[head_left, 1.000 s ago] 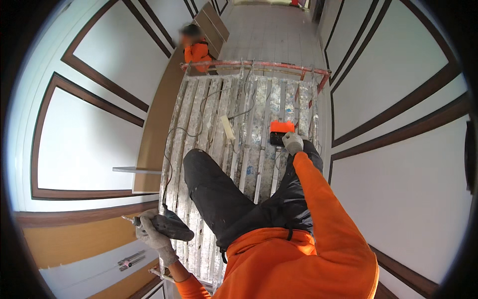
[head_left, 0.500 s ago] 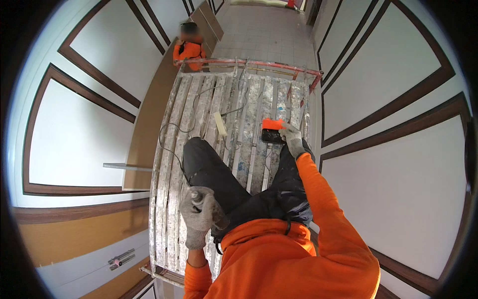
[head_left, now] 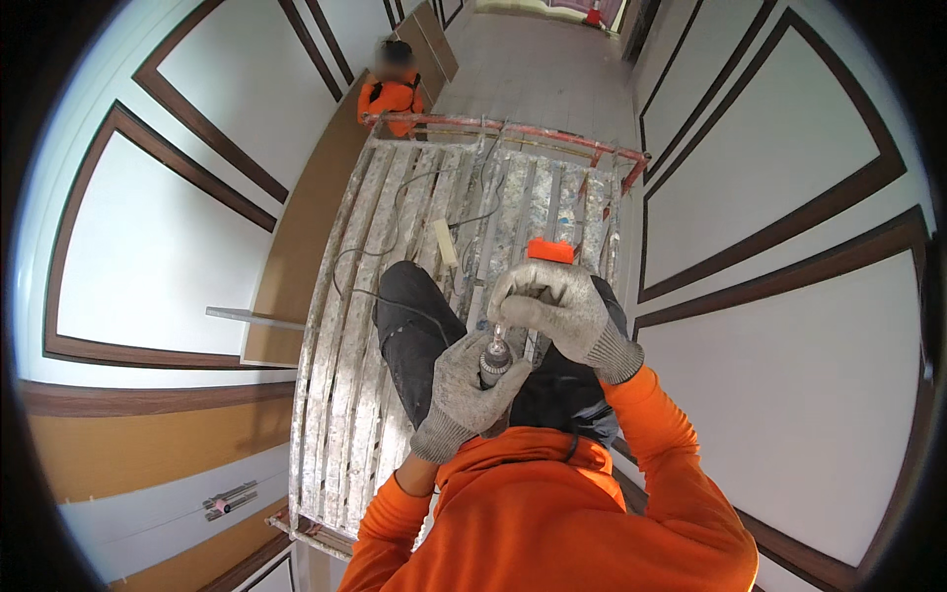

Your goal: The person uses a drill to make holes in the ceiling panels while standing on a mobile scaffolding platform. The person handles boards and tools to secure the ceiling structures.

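Observation:
I stand on a scaffold platform (head_left: 365, 326) of paint-spattered metal planks, in an orange top and dark trousers. Both hands wear grey knit gloves. My right hand (head_left: 557, 311) grips the body of a power drill (head_left: 548, 253) with an orange top, held in front of my chest. My left hand (head_left: 472, 380) is closed around the drill's chuck (head_left: 493, 357), just below the right hand. A thin bit sticks up from the chuck between the two hands.
A red guard rail (head_left: 513, 128) closes the platform's far end. A cable (head_left: 414, 212) and a short pale strip (head_left: 446, 242) lie on the planks. Another person in orange (head_left: 393, 94) stands below beyond the rail. White panelled walls with brown trim rise on both sides.
My right hand has brought the drill from the planks up to my chest. My left hand has risen from the platform's lower left edge and closed on the chuck.

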